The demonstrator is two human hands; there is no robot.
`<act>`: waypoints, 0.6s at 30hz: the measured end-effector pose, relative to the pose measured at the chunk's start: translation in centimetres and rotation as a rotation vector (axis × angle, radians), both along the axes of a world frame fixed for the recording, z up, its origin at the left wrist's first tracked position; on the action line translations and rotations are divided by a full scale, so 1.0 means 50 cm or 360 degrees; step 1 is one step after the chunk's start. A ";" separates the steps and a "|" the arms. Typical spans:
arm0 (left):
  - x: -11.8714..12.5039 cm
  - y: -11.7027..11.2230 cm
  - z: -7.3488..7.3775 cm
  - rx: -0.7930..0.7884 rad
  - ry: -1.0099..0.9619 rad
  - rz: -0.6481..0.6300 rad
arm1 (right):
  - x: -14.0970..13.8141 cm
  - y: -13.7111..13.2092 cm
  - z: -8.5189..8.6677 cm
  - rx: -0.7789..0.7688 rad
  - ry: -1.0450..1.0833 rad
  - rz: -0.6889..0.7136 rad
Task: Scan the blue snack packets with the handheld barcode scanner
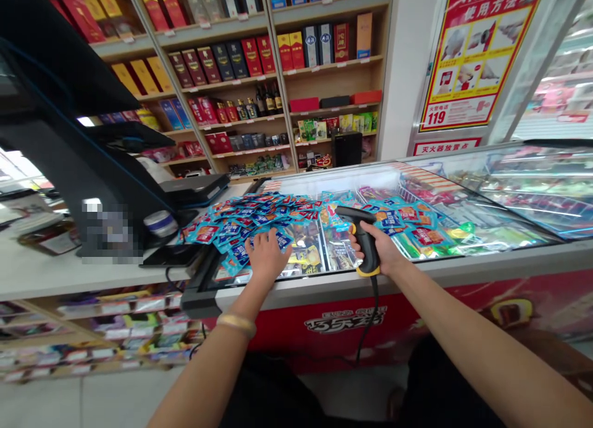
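A black and yellow barcode scanner (367, 246) is held by its handle in my right hand (385, 249), its head pointing left above the freezer's glass top. My left hand (267, 255) lies with fingers spread at the near edge of a big pile of small blue snack packets (241, 221). Its fingertips touch or hover just over the packets; I cannot tell which. More blue and red packets (407, 217) lie on the glass beyond and to the right of the scanner. From the scanner's handle a black cord (370, 323) hangs down the freezer's front.
The chest freezer (296, 295) spans the front, with packaged goods under its glass. A dark checkout terminal (92, 138) stands on the white counter (28, 273) to the left, beside a round tin (160, 223). Shelves (236, 85) of boxes and bottles line the back wall.
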State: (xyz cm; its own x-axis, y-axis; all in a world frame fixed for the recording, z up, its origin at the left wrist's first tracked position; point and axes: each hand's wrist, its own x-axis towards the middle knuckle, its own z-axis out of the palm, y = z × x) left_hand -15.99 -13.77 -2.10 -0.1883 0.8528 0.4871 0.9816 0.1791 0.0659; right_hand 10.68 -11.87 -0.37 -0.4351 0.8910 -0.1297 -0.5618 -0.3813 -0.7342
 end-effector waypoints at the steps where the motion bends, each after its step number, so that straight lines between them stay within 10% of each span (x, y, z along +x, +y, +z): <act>1: 0.002 0.000 -0.001 -0.0009 0.0004 0.0003 | -0.001 -0.001 0.001 -0.0015 0.0001 0.0029; 12: 0.009 -0.004 0.002 -0.0021 -0.0015 0.0099 | 0.009 -0.004 0.000 -0.0017 0.0017 0.0007; 18: -0.002 0.008 0.002 0.0163 -0.0337 -0.0172 | 0.011 0.000 -0.006 0.0028 0.0032 0.0047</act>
